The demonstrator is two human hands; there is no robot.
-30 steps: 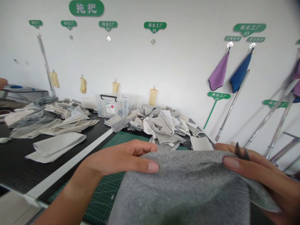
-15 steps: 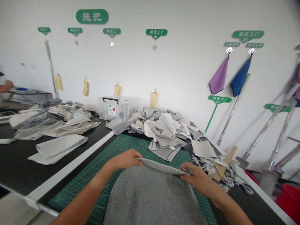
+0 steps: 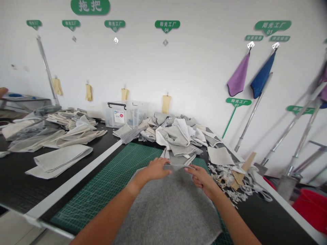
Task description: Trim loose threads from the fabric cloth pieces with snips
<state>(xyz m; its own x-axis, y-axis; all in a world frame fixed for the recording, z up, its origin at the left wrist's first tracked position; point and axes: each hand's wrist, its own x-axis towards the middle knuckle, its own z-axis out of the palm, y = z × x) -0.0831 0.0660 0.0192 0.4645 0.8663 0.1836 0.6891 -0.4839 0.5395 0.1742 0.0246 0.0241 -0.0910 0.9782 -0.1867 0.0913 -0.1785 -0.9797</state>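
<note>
The far edge of a grey fleece cloth (image 3: pixel 168 211) is gripped by the left hand (image 3: pixel 154 169) and the right hand (image 3: pixel 201 178), which are held close together with a narrow gap left between them. From the hands, the cloth is spread back toward the person over a green cutting mat (image 3: pixel 102 190), which also extends to the left of the left hand. Directly beyond the hands, a heap of pale grey and off-white cloth pieces (image 3: pixel 176 136) is piled just past the gripped edge. Just right of the right hand, small gold-coloured scissors (image 3: pixel 221 181) are laid among white offcuts (image 3: pixel 230 180) on a black tabletop (image 3: pixel 268 211), and a pale cloth square (image 3: pixel 219 156) is placed beyond them. Well left of the left hand, folded pale cloths (image 3: pixel 58 160) are stacked, and a transparent plastic box (image 3: pixel 119 114) is set farther ahead. At the far left, a co-worker's hand (image 3: pixel 2 91) is seen, well apart from both hands.
</note>
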